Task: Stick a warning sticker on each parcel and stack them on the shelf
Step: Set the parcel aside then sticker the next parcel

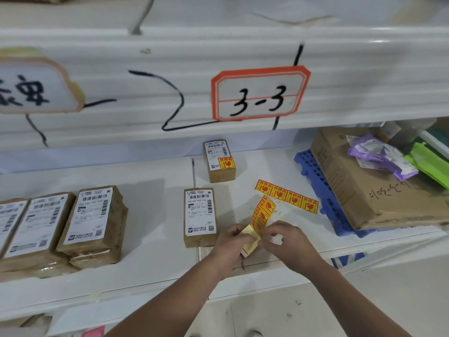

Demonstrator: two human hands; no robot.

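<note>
- The sticker strip [261, 216] is held over the shelf [150, 186] front, just right of the near parcel [199, 216]; its yellow backing is bent away at the lower end, so a sticker looks to be mid-peel.
- The left hand [232, 242] pinches the backing at the strip's lower end, and the right hand [283, 235] pinches the strip's right edge with thumb and fingertips; both are closed on the strip.
- The near parcel shows only its shipping label, with no warning sticker on the visible face; I judge it is next.
- The far parcel [220, 160], further back on the shelf, already carries a red-and-yellow sticker on its top.
- A spare strip [286, 195] of four stickers lies flat on the shelf, right of both parcels.
- A batch of parcels [58, 224] sits at the left, two layers deep at least at its right end; no warning stickers show on their tops.
- Progress: one parcel visibly done, one in hand, several waiting, and no stickered stack begun, so the job is at an early stage.
- A cardboard box [359, 183] on a blue pallet [315, 181] fills the right end.
</note>
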